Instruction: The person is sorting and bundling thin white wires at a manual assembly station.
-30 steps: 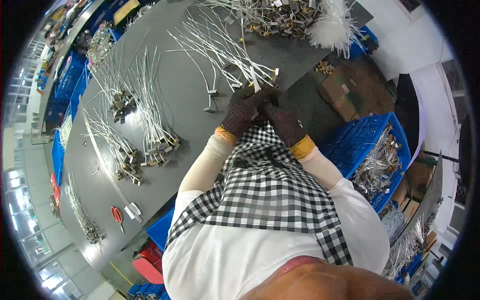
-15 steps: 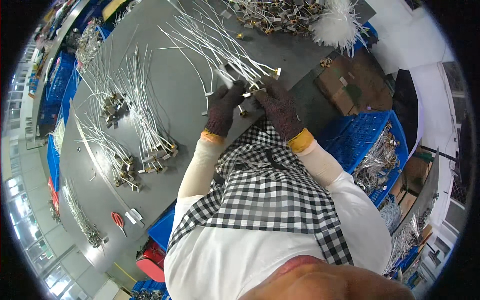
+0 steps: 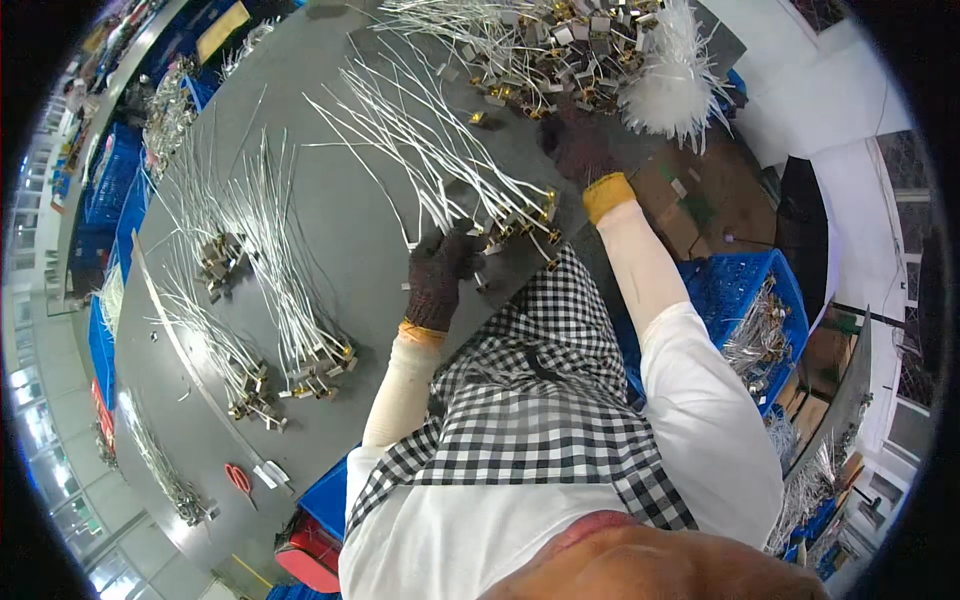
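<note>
My left hand [image 3: 440, 272], in a dark knitted glove with an orange cuff, is closed around the lower ends of a few white wires [image 3: 435, 208]. Beside it lies a loose fan of long white wires [image 3: 420, 130], their small metal and brass-coloured end pieces [image 3: 515, 222] gathered just right of the glove. My right hand [image 3: 582, 145], gloved alike, is stretched out at the near edge of a heap of small metal-ended parts [image 3: 575, 50]. Its fingers are dark and blurred, so their grip does not show. One loose brass-coloured piece [image 3: 478, 118] lies left of it.
Several wire bundles [image 3: 290, 270] lie on the grey table [image 3: 350, 420] to the left, with red-handled scissors [image 3: 239, 480] and a long metal strip [image 3: 190, 340]. A white fibrous tuft [image 3: 675, 75] sits at the far right. Blue crates [image 3: 790, 300] with wired parts stand at my right.
My right hand has left the wire ends by the left hand and moved away to the far heap. My left hand stays by the wires. The whole view has shifted slightly.
</note>
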`<state>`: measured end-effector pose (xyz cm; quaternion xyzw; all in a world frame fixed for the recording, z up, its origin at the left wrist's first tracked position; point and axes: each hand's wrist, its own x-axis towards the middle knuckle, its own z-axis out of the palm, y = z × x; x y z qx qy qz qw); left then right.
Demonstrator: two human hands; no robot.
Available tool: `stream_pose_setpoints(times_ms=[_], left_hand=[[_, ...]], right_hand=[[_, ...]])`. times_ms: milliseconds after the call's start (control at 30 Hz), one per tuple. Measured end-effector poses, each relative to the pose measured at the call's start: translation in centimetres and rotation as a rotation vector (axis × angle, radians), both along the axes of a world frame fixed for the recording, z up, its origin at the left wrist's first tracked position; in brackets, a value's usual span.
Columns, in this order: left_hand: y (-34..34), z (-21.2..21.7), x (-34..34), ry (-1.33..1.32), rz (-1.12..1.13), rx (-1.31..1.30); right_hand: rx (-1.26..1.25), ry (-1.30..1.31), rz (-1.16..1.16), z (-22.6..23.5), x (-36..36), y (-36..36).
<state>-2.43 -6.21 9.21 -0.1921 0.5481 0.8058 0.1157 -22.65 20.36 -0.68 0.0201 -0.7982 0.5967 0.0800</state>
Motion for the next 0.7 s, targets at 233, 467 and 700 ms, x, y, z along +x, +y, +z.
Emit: stream_pose_setpoints(times_ms=[233,467,700], left_hand=[[-0.3,-0.1,0.3,-0.012,-0.083,0.142],[1.0,0.2,0.0,-0.035,-0.087,0.219],[1.2,0.5,0.4,0.841,-0.314,-0.988]], right_hand=[[-0.948,-0.478,-0.066,4.8,0.2,-3.1],[-0.376,-0.074,0.084,3.2,1.2,-2.1],[-0.045,-0.116,-0.026,8.6,5.3,-0.9]])
